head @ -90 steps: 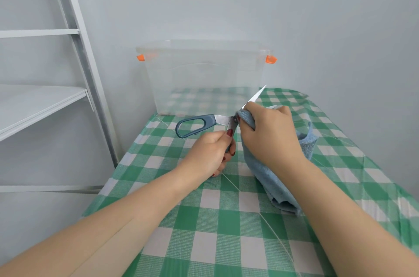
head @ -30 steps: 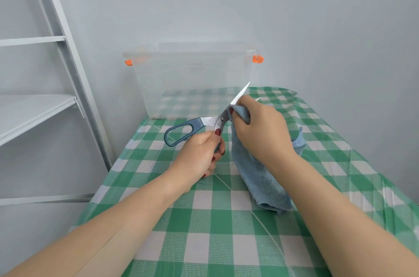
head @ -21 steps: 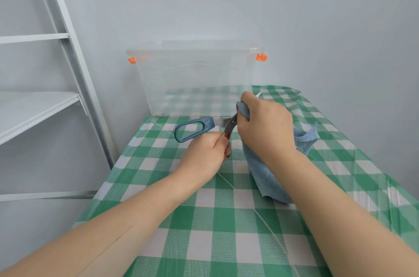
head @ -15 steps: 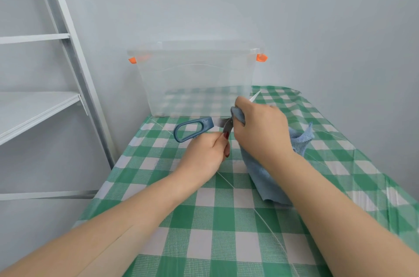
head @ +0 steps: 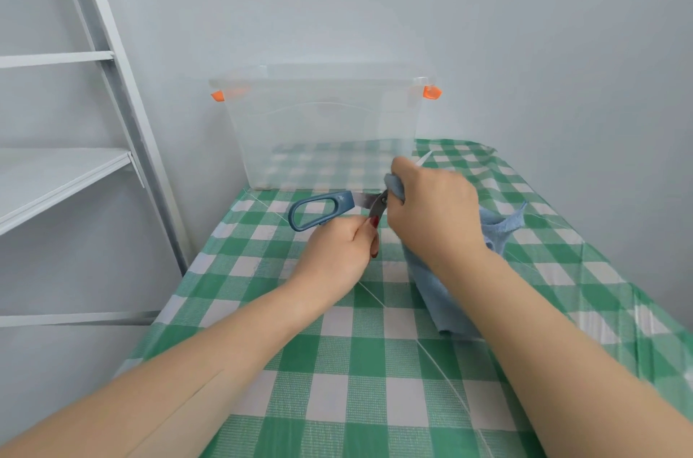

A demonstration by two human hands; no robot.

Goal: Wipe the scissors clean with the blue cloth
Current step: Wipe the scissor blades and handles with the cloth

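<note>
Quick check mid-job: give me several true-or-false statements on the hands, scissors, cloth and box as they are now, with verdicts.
1. The right hand grips the blue cloth around a blade of the scissors. True.
2. Nobody is holding the scissors. False: the left hand holds them by a handle.
3. A clear box stands behind both hands. True.
4. The blue cloth lies inside the clear box. False: it hangs from the right hand, outside the box.
5. The scissors are spread open. True.
</note>
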